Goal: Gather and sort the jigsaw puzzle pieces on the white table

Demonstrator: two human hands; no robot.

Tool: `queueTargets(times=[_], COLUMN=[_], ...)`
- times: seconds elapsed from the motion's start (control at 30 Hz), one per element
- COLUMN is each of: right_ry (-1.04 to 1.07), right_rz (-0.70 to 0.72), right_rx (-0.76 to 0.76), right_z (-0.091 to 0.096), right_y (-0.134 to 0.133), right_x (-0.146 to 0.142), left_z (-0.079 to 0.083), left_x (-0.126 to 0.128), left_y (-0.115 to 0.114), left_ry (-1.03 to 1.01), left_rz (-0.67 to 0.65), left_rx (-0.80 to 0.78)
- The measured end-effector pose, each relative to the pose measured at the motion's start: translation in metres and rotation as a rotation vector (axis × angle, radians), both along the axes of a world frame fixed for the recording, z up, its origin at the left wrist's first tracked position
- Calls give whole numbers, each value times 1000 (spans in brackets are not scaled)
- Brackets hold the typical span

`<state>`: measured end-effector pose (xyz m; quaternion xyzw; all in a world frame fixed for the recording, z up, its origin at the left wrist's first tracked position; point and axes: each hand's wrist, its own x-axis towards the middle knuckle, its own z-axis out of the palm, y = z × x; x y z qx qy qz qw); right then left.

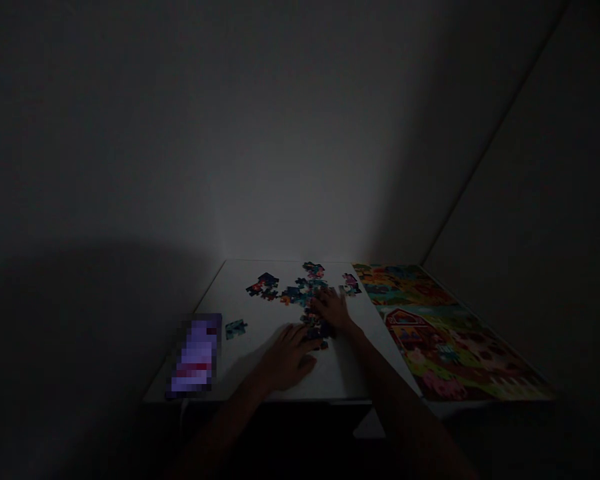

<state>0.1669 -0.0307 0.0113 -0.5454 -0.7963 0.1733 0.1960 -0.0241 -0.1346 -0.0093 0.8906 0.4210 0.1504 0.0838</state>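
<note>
In the dim head view, a cluster of jigsaw puzzle pieces (pixel 293 294) lies on the white tabletop (pixel 260 367), partly joined. My right hand (pixel 334 312) rests over the right side of the cluster, its fingers spread and touching pieces, some of which it hides. Below and to the left, my left hand (pixel 289 357) lies low on the table, fingers stretched toward the dark lower pieces (pixel 322 345) and thumb apart. Whether either hand presses on a single piece is too dark to see. A teal puzzle piece (pixel 236 329) lies apart on the left.
A blurred phone with a lit screen (pixel 196 357) lies at the table's left edge, a cable below it. Small groups of pieces (pixel 351 285) sit at the back. Colourful farm pictures (pixel 445 340) cover the right side. A pale wall (pixel 290 167) stands behind.
</note>
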Motion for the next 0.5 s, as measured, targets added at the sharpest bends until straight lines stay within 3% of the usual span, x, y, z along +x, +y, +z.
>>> queueTargets(times=[0.13, 0.2, 0.27, 0.33, 0.4, 0.5], right_ry=[149, 286, 267, 134, -76, -275], right_rz=[63, -122, -234, -174, -110, -145], right_rx=[-50, 34, 157, 195, 179, 126], right_z=[2, -11, -32, -55, -71, -75], right_y=[14, 10, -2, -24, -49, -64], right_x=[0, 6, 15, 24, 29, 33], left_z=[-3, -2, 0, 2, 3, -4], left_x=[18, 25, 22, 8, -15, -51], left_y=[21, 34, 43, 42, 31, 10], left_ry=[-29, -61, -90, -124, -90, 41], left_rz=[-104, -156, -137, 116, 489, 789], left_rx=[52, 90, 139, 175, 158, 74])
